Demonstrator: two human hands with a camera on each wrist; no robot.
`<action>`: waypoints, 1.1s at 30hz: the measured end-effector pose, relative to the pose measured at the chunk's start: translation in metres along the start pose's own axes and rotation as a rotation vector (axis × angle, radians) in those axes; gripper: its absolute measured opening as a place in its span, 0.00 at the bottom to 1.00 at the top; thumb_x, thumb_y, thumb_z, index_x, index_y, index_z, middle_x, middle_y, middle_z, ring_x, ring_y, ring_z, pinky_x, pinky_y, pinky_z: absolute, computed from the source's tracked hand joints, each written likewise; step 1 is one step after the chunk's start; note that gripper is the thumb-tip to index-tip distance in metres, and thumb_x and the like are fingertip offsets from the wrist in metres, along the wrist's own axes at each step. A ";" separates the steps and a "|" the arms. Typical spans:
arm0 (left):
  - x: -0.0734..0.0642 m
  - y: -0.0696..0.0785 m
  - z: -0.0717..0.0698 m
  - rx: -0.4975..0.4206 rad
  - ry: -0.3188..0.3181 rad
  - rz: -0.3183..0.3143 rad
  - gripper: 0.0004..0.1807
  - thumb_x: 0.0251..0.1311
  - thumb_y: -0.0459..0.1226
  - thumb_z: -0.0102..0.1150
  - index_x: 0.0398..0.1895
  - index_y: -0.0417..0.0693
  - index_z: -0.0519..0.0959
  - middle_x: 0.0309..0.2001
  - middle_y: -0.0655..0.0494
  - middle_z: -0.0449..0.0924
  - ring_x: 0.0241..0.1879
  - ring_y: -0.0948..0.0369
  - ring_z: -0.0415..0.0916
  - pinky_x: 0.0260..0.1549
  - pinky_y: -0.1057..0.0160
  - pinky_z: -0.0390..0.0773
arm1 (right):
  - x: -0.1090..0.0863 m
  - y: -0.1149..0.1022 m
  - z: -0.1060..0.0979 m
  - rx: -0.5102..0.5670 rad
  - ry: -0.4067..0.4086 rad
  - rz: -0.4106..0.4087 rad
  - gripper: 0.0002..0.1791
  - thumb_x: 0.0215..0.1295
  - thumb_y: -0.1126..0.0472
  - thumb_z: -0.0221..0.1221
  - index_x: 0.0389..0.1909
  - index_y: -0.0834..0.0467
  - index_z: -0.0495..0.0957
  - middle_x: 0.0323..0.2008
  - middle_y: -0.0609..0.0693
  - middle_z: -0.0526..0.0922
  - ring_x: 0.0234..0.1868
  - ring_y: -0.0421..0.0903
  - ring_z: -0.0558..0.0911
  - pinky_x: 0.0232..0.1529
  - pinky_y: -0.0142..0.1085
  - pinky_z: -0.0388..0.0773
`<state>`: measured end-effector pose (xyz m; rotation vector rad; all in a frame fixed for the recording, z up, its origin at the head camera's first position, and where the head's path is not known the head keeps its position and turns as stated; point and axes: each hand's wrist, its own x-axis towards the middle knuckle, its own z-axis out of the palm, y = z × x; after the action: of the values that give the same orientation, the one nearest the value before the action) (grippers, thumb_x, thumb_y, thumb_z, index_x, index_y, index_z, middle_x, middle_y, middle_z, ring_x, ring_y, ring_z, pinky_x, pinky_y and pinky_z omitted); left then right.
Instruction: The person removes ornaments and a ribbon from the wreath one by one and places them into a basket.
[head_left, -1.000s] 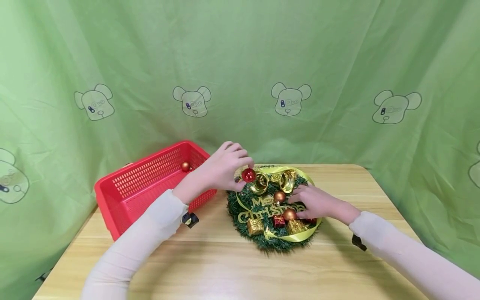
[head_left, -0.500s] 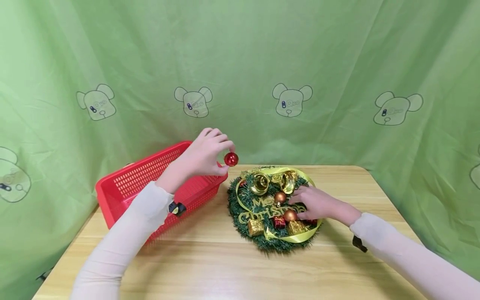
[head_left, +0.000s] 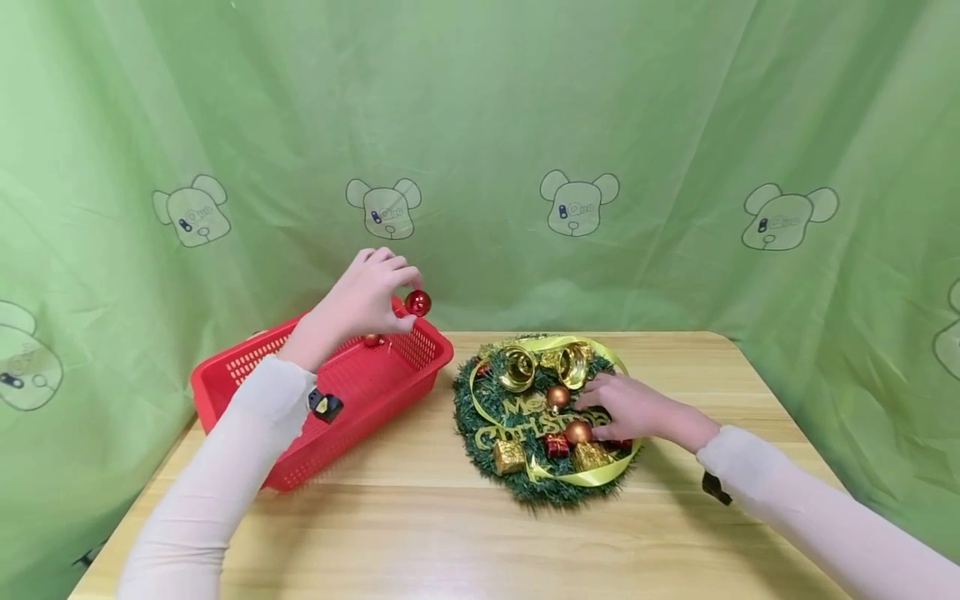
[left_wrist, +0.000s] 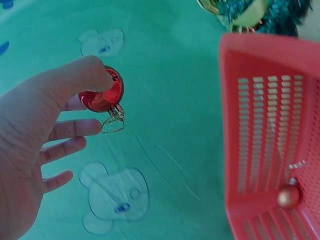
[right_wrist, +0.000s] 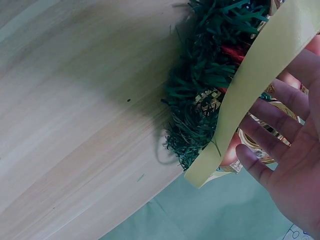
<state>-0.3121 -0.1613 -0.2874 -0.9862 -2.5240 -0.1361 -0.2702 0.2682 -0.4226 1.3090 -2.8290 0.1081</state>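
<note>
My left hand (head_left: 363, 293) pinches a shiny red Christmas bauble (head_left: 417, 303) between thumb and fingers, above the far right end of a red plastic basket (head_left: 360, 417). In the left wrist view the bauble (left_wrist: 104, 95) shows its cap and a gold thread loop, while the other fingers stay spread. A green tinsel Christmas wreath (head_left: 517, 487) lies flat on the table. My right hand (head_left: 630, 407) rests over its right side, near a copper bauble (head_left: 578, 432). The right wrist view has that hand's fingers (right_wrist: 272, 117) mostly straight beside a yellow ribbon (right_wrist: 260, 65).
Inside the basket lies a copper bauble (left_wrist: 288, 196). The wreath carries gold bells (head_left: 517, 369), small gift boxes (head_left: 510, 456), another copper bauble (head_left: 557, 397) and gold lettering (head_left: 498, 432). Beneath everything is a wooden table (head_left: 420, 533), backed by a green curtain (head_left: 480, 100).
My left hand has carried the red bauble leftward and up, from over the wreath to over the basket's far end. The right hand has kept its place on the wreath.
</note>
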 end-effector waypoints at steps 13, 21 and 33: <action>-0.016 -0.036 0.018 0.063 -0.031 -0.145 0.19 0.46 0.46 0.71 0.42 0.50 0.81 0.41 0.51 0.81 0.50 0.50 0.70 0.61 0.42 0.65 | -0.001 0.000 -0.001 -0.001 0.000 -0.004 0.22 0.52 0.56 0.73 0.49 0.59 0.86 0.45 0.53 0.88 0.47 0.54 0.82 0.52 0.55 0.79; -0.025 -0.054 0.038 0.105 -0.075 -0.184 0.21 0.47 0.46 0.72 0.43 0.48 0.81 0.43 0.48 0.81 0.50 0.48 0.70 0.60 0.41 0.66 | -0.001 -0.002 -0.002 -0.008 0.007 -0.009 0.22 0.52 0.56 0.73 0.48 0.59 0.86 0.45 0.52 0.88 0.46 0.54 0.82 0.51 0.54 0.80; -0.044 -0.079 0.063 0.108 -0.120 -0.240 0.22 0.45 0.49 0.76 0.38 0.47 0.80 0.35 0.50 0.78 0.45 0.49 0.69 0.53 0.43 0.67 | -0.001 -0.002 -0.002 -0.001 0.008 -0.001 0.22 0.51 0.57 0.73 0.49 0.59 0.86 0.45 0.53 0.88 0.47 0.54 0.82 0.52 0.55 0.79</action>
<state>-0.3583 -0.2327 -0.3585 -0.6656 -2.7213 -0.0112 -0.2679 0.2675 -0.4210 1.3071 -2.8208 0.1122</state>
